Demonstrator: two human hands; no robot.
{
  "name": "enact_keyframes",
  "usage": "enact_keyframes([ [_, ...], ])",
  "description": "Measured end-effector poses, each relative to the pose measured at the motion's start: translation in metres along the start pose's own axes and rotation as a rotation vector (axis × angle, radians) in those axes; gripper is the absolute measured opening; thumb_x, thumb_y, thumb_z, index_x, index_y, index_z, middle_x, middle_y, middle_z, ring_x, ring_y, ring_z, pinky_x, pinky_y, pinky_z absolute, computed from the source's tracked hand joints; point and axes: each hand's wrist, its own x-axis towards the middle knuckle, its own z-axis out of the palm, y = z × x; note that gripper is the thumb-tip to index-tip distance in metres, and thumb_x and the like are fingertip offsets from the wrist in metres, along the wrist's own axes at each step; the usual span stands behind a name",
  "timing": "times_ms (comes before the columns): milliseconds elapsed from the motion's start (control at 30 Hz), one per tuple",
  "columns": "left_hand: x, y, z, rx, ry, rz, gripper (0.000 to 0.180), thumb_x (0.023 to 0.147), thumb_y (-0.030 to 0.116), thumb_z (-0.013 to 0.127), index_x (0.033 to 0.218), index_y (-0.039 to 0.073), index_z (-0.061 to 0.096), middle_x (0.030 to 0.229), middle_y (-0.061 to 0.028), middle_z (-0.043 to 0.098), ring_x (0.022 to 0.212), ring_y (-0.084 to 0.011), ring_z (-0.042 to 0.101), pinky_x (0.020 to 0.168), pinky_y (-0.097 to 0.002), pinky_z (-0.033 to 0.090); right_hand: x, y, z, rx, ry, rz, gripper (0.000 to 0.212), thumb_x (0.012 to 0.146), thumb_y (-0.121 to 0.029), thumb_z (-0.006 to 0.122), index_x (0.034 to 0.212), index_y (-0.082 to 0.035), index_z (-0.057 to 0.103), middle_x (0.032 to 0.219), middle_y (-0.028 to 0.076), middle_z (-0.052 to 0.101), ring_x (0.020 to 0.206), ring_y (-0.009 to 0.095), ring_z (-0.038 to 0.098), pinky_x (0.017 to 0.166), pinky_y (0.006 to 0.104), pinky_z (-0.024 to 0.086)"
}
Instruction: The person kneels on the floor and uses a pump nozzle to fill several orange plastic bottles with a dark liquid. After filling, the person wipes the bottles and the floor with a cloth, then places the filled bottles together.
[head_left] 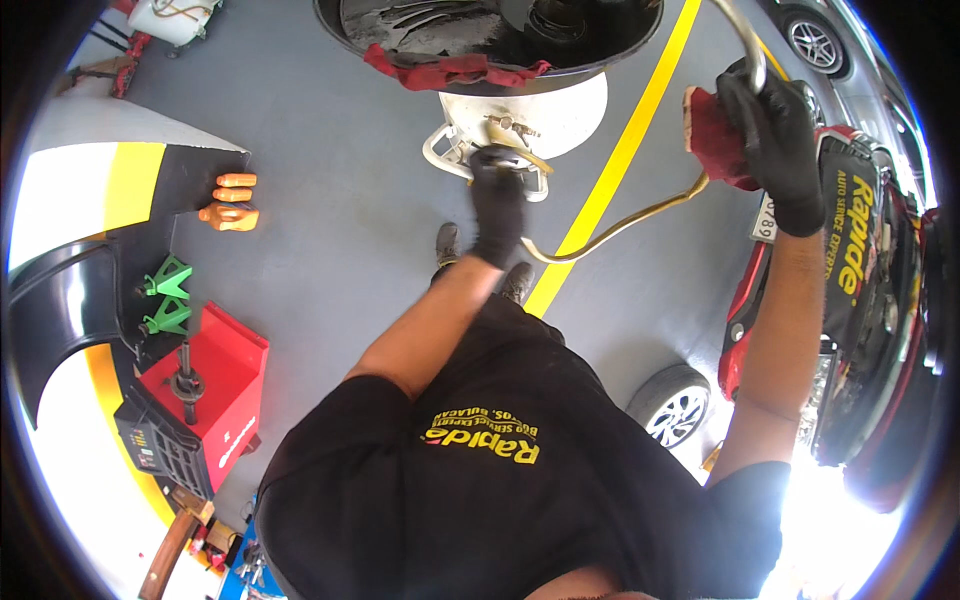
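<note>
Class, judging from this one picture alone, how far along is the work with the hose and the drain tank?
Done: a red rag already lies on the black pan rim. In hand: the left hand is at the fitting on the white tank, while the right hand holds the hose and a red cloth. Left: the hose hangs loose, not stowed.

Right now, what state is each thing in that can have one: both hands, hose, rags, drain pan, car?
left hand: gloved, on the brass valve
right hand: gloved, raised, gripping the metal tube and a red rag
hose: slack, curved
drain pan: open, another red rag draped over rim
car: hood open
</note>
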Motion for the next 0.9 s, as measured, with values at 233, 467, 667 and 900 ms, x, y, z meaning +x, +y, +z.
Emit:
enact_keyframes([
  [233,0.044,0.094,-0.076,-0.146,0.237,-0.336,0.013,0.098,0.008,0.066,0.107,0.013,0.057,0.082,-0.0007,0.057,0.063,-0.0084,0.051,0.053,-0.0264,0.042,0.002,0.02,-0.013,0.133,0.067,-0.012,0.021,0.107,-0.016,0.064,0.106,0.005,0.068,0.09,0.006,0.069,0.083,0.013,0.061,0.08,0.0313,0.052],
  [467,-0.02,0.131,-0.085,0.072,-0.463,-0.606,0.015,0.096,0.007,0.061,0.111,0.007,0.058,0.103,-0.0113,0.076,0.06,-0.0084,0.054,0.052,-0.0256,0.046,0.01,0.022,0.001,-0.178,0.193,-0.369,0.02,0.108,-0.016,0.062,0.111,0.001,0.072,0.094,0.011,0.073,0.085,0.017,0.068,0.081,0.0329,0.055],
  [667,0.035,0.165,-0.161,0.388,-0.177,-0.388,0.015,0.097,0.009,0.056,0.11,0.005,0.064,0.101,-0.0079,0.076,0.057,-0.0046,0.049,0.048,-0.0216,0.039,0.018,0.02,0.009,-0.025,0.07,0.098,0.022,0.11,-0.019,0.06,0.114,-0.001,0.073,0.103,0.01,0.074,0.089,0.015,0.069,0.083,0.0319,0.056],
  [900,0.109,0.184,-0.171,0.481,-0.091,0.017,0.009,0.097,0.005,0.057,0.102,0.006,0.065,0.089,-0.0064,0.072,0.058,-0.0092,0.053,0.052,-0.0274,0.045,0.031,0.022,0.044,0.345,0.167,0.0,0.025,0.108,-0.019,0.063,0.116,0.005,0.069,0.101,0.007,0.072,0.092,0.013,0.065,0.086,0.0315,0.055],
])
